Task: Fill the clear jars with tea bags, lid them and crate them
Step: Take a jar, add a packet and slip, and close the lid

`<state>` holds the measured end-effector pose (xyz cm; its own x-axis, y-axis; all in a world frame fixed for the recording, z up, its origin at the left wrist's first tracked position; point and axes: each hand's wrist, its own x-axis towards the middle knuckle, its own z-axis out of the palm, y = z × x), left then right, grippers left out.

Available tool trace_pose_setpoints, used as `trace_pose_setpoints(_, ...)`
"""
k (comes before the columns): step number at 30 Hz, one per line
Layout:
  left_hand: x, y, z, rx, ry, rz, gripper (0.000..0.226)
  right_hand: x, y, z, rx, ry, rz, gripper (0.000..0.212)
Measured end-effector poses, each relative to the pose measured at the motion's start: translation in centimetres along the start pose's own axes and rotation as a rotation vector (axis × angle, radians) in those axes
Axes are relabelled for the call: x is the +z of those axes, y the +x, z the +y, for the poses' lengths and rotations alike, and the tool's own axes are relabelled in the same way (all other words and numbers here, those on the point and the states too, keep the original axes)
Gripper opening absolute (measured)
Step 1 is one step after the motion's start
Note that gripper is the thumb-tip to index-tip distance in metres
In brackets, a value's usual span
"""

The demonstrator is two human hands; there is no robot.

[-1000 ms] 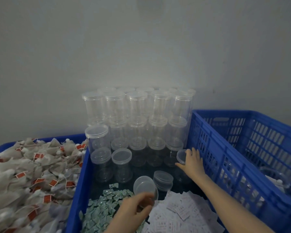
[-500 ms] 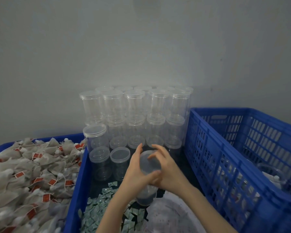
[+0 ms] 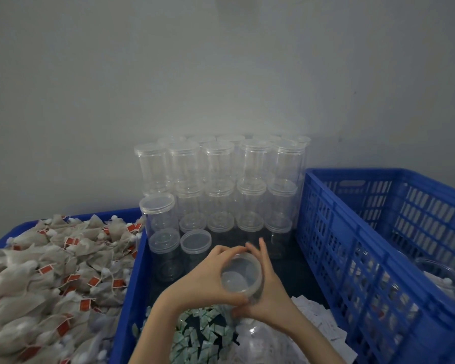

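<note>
Both my hands hold one clear jar (image 3: 241, 278) over the middle blue bin (image 3: 128, 298). My left hand (image 3: 205, 279) curls round its left side, thumb below and fingers over the rim. My right hand (image 3: 267, 292) grips its right side, fingers reaching up past the rim. I cannot tell whether a lid sits on it. Lidded empty jars (image 3: 221, 185) stand stacked at the back of the bin. A heap of tea bags (image 3: 50, 279) with red tags fills the bin on the left. The blue slatted crate (image 3: 378, 245) stands on the right.
Small green-white sachets (image 3: 202, 334) and white paper slips (image 3: 318, 319) lie at the bin's near end, under my wrists. A clear jar (image 3: 439, 271) lies inside the crate. A grey wall rises behind everything.
My right hand fetched a jar from the back right and met my left hand; both now hold that jar, slightly lower and nearer than half a second ago.
</note>
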<state>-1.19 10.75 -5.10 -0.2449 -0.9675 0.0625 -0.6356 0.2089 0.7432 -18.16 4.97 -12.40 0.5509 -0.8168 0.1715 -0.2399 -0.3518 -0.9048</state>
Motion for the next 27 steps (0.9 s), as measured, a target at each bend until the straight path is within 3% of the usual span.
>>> trace_pose_setpoints(2,0.3,0.1,0.4,0.014,0.01,0.035,0.082,0.2,0.2,-0.4,0.043,-0.015,-0.017,0.128)
trace_pose_setpoints(4,0.7,0.2,0.7,0.002,0.053,0.091,0.081,0.9,0.2,-1.1,0.074,-0.062,0.083,0.098)
trace_pose_setpoints(8,1.6,0.3,1.1,-0.052,0.176,0.184,0.099,3.2,-0.4,-2.0,0.115,-0.123,0.322,0.084)
trace_pose_setpoints(10,3.5,0.5,1.9,-0.141,0.23,0.407,0.097,4.3,-0.7,-1.6,0.085,-0.086,0.436,0.073)
trace_pose_setpoints(12,5.5,0.8,3.2,-0.31,0.222,0.635,0.094,5.1,-0.7,-1.4,0.06,0.018,0.422,0.048)
trace_pose_setpoints(13,6.0,0.8,3.4,-0.364,0.263,0.662,0.095,5.0,-0.7,-1.5,0.056,0.109,0.391,0.045)
trace_pose_setpoints(15,6.1,1.0,2.9,-0.309,0.363,0.591,0.095,3.9,-1.0,-1.8,-0.039,0.235,0.3,0.048)
trace_pose_setpoints(16,5.3,0.9,2.2,-0.218,0.359,0.459,0.094,3.7,-1.5,-1.8,-0.089,0.076,0.256,0.048)
trace_pose_setpoints(17,4.0,0.7,1.6,-0.145,0.319,0.251,0.096,3.3,-1.7,-1.3,-0.056,-0.077,0.216,0.06)
trace_pose_setpoints(19,1.0,0.4,1.1,-0.089,0.264,-0.157,0.1,3.0,-1.4,-0.8,0.044,-0.238,0.307,0.095)
trace_pose_setpoints(20,0.1,0.4,1.0,-0.092,0.283,-0.231,0.097,3.0,-1.5,-1.0,0.047,-0.26,0.307,0.101)
trace_pose_setpoints(21,-0.2,0.5,0.9,-0.125,0.34,-0.189,0.091,3.4,-1.4,-1.0,0.068,-0.233,0.337,0.103)
trace_pose_setpoints(24,1.0,1.6,2.1,-0.359,0.614,0.189,0.089,4.6,-0.5,-1.4,0.013,-0.218,0.428,0.089)
trace_pose_setpoints(26,2.4,2.0,2.3,-0.319,0.658,0.223,0.091,4.7,0.1,-1.6,-0.017,-0.193,0.442,0.075)
trace_pose_setpoints(27,2.3,2.0,2.0,-0.228,0.552,0.15,0.09,4.4,0.1,-1.6,-0.016,-0.171,0.447,0.075)
